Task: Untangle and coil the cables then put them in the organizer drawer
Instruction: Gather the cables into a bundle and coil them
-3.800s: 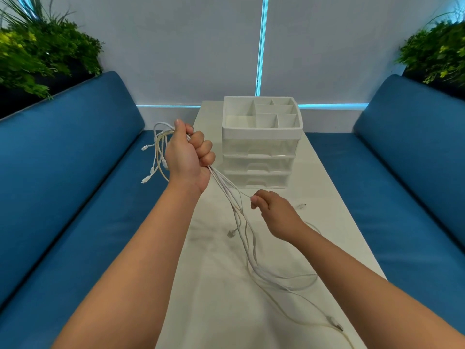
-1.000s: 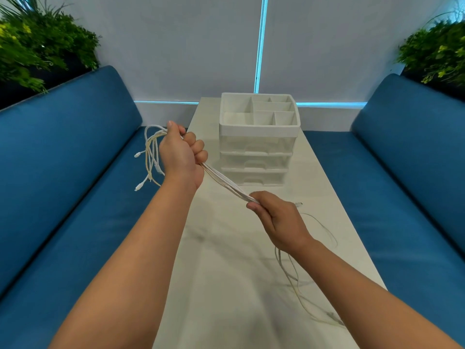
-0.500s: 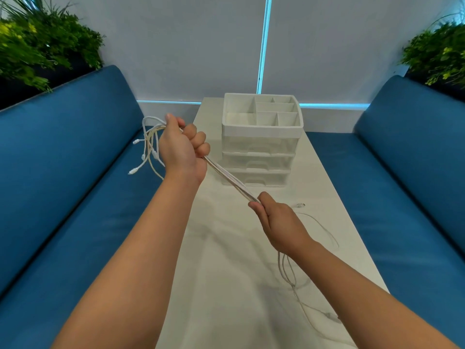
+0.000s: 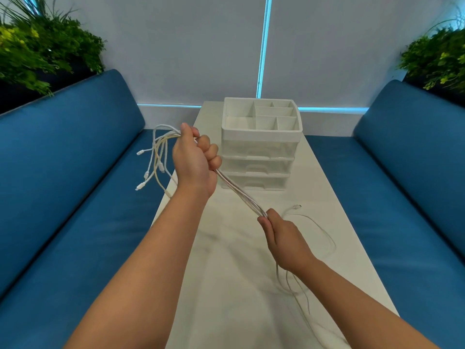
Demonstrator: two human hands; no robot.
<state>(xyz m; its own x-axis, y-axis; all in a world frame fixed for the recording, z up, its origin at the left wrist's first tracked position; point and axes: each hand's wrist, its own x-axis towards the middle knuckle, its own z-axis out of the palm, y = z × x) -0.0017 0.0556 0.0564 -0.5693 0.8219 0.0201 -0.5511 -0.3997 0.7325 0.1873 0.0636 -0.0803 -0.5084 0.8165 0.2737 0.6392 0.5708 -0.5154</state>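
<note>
White cables [image 4: 240, 193] run taut between our two hands, above the bench [image 4: 226, 285]. Left hand [image 4: 195, 161] is fisted round the bundle, raised; the plug ends fan out and droop just past its thumb side, over the blue seat [image 4: 75, 222]. Right hand [image 4: 281, 236], lower and nearer us, pinches the same strands between thumb and curled fingers. Below its wrist the slack falls in loose loops onto the bench and trails toward us; one plug end lies on the bench just beyond its fingertips.

Organizer [image 4: 260, 144] stands just past the left hand's knuckles, drawers closed, top tray divided.

Our judgement: step in hand is combing the strands straight, untangling not finished, no coil made yet.

Notes for doing it well:
- keep the left grip firm as anchor, near the plugs;
- let the right pinch stay light so strands slide, not drag;
- stop at any snag and pick it apart, do not yank;
- watch the loops under the right wrist for crossings.
</note>
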